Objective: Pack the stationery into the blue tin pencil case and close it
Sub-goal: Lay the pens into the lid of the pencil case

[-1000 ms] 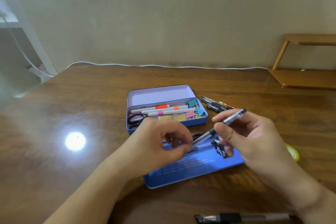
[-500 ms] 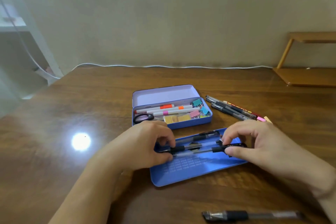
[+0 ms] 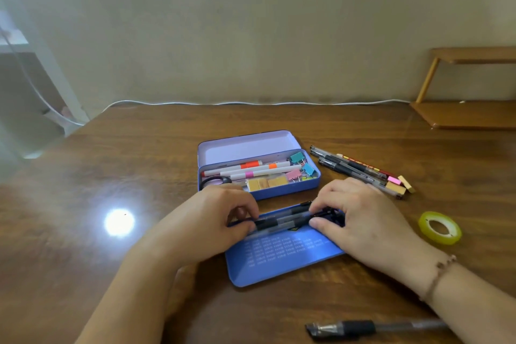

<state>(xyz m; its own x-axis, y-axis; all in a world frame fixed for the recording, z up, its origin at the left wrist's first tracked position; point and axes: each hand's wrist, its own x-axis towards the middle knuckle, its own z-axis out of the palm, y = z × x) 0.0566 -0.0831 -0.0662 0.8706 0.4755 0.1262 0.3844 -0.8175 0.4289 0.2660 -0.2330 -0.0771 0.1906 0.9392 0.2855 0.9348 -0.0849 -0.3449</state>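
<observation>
the left hand [image 3: 217, 220] and the right hand [image 3: 360, 220] each pinch an end of a bundle of black pens [image 3: 282, 221], holding it across the far edge of a blue tray [image 3: 282, 262] on the table [image 3: 139, 176]. just behind it the blue tin pencil case [image 3: 259, 167] lies with its lid up, holding markers [image 3: 251, 169], scissors [image 3: 213, 181], binder clips [image 3: 300, 166] and sticky notes [image 3: 266, 184]. more pens [image 3: 351, 167] lie to its right, a roll of tape [image 3: 439, 227] near the right wrist, and one pen [image 3: 374, 328] at the near edge.
</observation>
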